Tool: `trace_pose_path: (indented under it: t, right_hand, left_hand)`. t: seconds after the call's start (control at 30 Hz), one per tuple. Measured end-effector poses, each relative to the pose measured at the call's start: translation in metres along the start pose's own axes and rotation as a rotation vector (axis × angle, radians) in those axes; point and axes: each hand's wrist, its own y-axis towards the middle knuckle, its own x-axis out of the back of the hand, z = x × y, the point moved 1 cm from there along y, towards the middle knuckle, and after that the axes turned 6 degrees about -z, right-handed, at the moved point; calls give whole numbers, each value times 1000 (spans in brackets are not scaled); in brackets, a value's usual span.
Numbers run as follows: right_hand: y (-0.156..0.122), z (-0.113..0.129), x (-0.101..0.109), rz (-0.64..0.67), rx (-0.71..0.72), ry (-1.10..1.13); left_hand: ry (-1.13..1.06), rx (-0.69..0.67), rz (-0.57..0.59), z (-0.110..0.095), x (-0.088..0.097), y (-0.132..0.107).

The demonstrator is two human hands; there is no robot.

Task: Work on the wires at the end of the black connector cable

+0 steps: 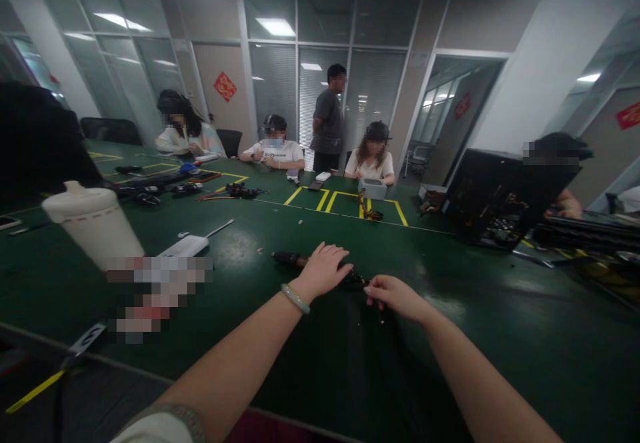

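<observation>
A dark, long cylindrical device [286, 257] lies on the green tabletop, with a ribbed black end to the left and a brownish section beside it. My left hand [325, 270], with a pale green bangle at the wrist, reaches over the device from above. Its fingers cross the far side and the thumb lies nearer me, so the hand covers the device's middle. At the device's right end, dark thin parts [356, 276] show. There my right hand [393, 296] is closed in a pinch; what sits between its fingertips is too small to name. Tiny pale bits lie just below.
A white lidded cup [95, 223] and a white box-like item [185, 248] stand to the left. Cables [240, 191] and yellow tape squares lie farther back. An open black computer case [505, 196] is at the right. Several people sit or stand around the table.
</observation>
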Motion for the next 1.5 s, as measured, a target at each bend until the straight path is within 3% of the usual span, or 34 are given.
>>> trace_pose_path:
  t: [0.17, 0.4, 0.77, 1.07, 1.3, 1.5]
  right_hand:
    - [7, -25, -1, -178, 11, 258]
    - [1, -32, -4, -141, 72, 344]
    - [3, -33, -7, -77, -2, 236]
    - [9, -37, -12, -245, 49, 124]
    - [23, -52, -4, -423, 106, 130]
    - [24, -50, -6, -419, 109, 63]
  left_hand:
    - [18, 32, 10, 5, -7, 2]
    - [-28, -29, 212, 6, 11, -8]
    - [41, -168, 81, 7, -8, 7]
    - [195, -156, 43, -13, -13, -4]
    - [202, -184, 73, -27, -32, 13]
    - [184, -212, 27, -26, -36, 14]
